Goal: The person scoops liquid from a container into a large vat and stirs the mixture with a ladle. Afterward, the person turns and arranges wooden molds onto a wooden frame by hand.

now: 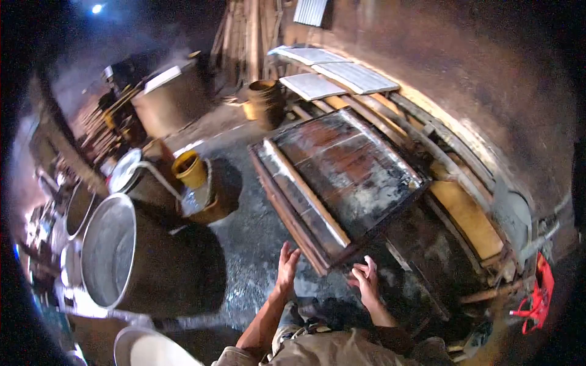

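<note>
The person is reaching both hands toward the near end of the dark wet tray (pixel 348 177) lying on the floor; left hand (pixel 287 265) and right hand (pixel 365 279) are empty, fingers spread apart. Judged sound practice: gripping the wooden frame (pixel 293 219) evenly at both corners, lifting level.

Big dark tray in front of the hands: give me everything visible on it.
The tray is a large, flat rectangle with a dark, wet-looking, glossy surface showing reddish-brown patches and pale streaks. A raised rim runs round it, and a pale wooden slat lies along its left side. It rests tilted on a wooden frame above the wet floor. Both hands, left hand and right hand, are open near its closest corner, not touching it.
</note>
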`<state>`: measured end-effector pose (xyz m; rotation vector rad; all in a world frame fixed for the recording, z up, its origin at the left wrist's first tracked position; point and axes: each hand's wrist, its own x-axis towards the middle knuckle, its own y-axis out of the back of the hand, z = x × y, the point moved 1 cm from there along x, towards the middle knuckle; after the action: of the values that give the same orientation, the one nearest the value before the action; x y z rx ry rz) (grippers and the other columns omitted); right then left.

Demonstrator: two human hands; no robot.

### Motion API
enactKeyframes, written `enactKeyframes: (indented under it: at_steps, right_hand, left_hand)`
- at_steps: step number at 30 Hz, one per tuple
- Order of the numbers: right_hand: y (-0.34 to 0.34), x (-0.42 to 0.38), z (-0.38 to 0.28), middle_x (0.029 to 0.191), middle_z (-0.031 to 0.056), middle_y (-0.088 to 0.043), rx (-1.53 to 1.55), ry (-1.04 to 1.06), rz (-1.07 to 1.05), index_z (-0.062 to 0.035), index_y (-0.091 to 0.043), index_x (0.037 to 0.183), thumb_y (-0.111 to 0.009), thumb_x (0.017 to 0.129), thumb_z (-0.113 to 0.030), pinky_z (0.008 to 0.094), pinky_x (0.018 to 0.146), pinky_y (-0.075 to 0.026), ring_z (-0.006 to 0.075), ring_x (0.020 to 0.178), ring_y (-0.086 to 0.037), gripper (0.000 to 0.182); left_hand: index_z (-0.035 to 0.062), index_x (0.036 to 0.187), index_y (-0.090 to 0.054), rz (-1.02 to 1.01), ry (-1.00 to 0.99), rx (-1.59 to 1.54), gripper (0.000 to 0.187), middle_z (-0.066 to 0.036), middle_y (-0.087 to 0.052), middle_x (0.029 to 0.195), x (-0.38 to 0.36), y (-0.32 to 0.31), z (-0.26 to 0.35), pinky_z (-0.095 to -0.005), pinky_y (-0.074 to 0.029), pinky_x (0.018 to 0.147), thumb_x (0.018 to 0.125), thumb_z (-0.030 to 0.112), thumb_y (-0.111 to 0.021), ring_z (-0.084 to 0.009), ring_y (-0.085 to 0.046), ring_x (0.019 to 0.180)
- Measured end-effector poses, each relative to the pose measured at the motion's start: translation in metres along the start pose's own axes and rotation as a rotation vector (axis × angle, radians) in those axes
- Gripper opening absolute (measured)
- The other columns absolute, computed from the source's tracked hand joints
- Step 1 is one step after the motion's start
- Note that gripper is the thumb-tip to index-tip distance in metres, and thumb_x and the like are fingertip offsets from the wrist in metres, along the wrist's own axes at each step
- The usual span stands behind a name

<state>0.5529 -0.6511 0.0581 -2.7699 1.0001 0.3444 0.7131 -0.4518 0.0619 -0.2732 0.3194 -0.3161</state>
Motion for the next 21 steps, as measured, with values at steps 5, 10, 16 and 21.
enactKeyframes:
  at_steps: [5, 10, 16, 21]
  right_hand:
    - [-0.047, 0.032, -0.041, 0.142, 0.011, -0.037, 0.195, -0.115, 0.233, -0.017, -0.011, 0.15, -0.063, 0.088, -0.035, 0.0496, 0.089, -0.045, 0.0288, 0.119, -0.047, 0.082]
    - [-0.037, 0.079, 0.015, 0.139, 0.0138, -0.043, -0.087, 0.09, 0.422, -0.011, -0.011, 0.15, -0.063, 0.089, -0.037, 0.0454, 0.098, -0.039, 0.0304, 0.121, -0.047, 0.085]
    - [-0.039, 0.087, 0.046, 0.139, 0.0151, -0.039, 0.279, 0.113, 0.459, -0.0108, -0.013, 0.151, -0.064, 0.091, -0.03, 0.0376, 0.094, -0.045, 0.0247, 0.124, -0.045, 0.081]
    - [0.031, 0.103, 0.182, 0.154, 0.014, -0.014, -0.033, 0.646, 0.269, -0.0182, -0.006, 0.153, -0.063, 0.091, -0.037, 0.0451, 0.105, -0.036, 0.0279, 0.137, -0.03, 0.087]
  left_hand:
    - [0.0025, 0.148, -0.019, 0.043, -0.124, -0.105, 0.074, -0.01, -0.047, 0.131, 0.121, 0.004, 0.038, -0.035, -0.034, 0.101, 0.092, 0.027, -0.062, -0.0202, -0.045, 0.118]
    - [0.0, 0.148, -0.017, -0.095, -0.254, -0.137, 0.081, -0.012, -0.048, 0.129, 0.282, 0.05, 0.068, -0.0355, -0.034, 0.101, 0.09, 0.031, -0.065, -0.021, -0.044, 0.118]
    - [-0.0056, 0.129, -0.049, 0.014, -0.286, 0.034, 0.049, -0.006, -0.062, 0.108, 0.435, 0.103, 0.128, -0.028, -0.044, 0.086, 0.09, 0.02, -0.065, -0.0151, -0.056, 0.095]
    - [-0.0038, 0.101, -0.068, -0.2, -0.109, 0.173, 0.032, -0.005, -0.066, 0.099, 0.437, 0.103, 0.172, -0.0305, -0.044, 0.087, 0.089, 0.025, -0.058, -0.0175, -0.058, 0.09]
